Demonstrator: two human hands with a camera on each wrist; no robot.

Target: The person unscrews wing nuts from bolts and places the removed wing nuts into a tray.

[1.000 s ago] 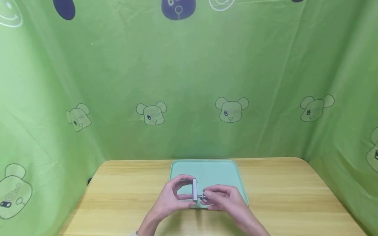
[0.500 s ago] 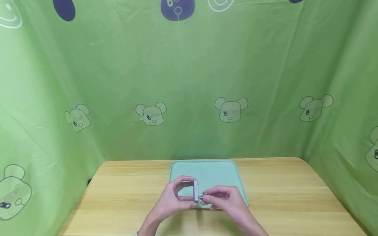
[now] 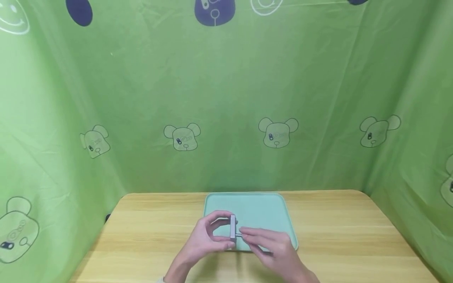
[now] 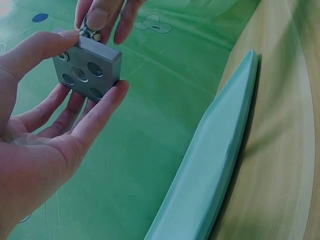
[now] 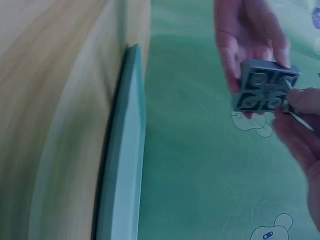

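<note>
My left hand [image 3: 203, 237] holds a square grey metal block [image 4: 87, 70] by its edges, thumb on one side and fingers on the other. Several round holes pass through the block, and the central one looks threaded. In the head view the block stands edge-on above the tray. From its near lower end a thin metal bolt [image 3: 238, 235] juts to the right. My right hand [image 3: 272, 249] pinches this bolt between thumb and fingertips, which hide its outer end. In the right wrist view the block [image 5: 267, 89] shows a recessed, cross-patterned face.
A mint-green tray [image 3: 255, 208] lies on the wooden table [image 3: 336, 224] beneath and beyond both hands. Green cloth [image 3: 226, 165] printed with bear heads surrounds the table at the back and sides.
My right hand's fingers have straightened and shifted round the bolt, now covering the head seen a second ago. The left hand and block have barely moved.
</note>
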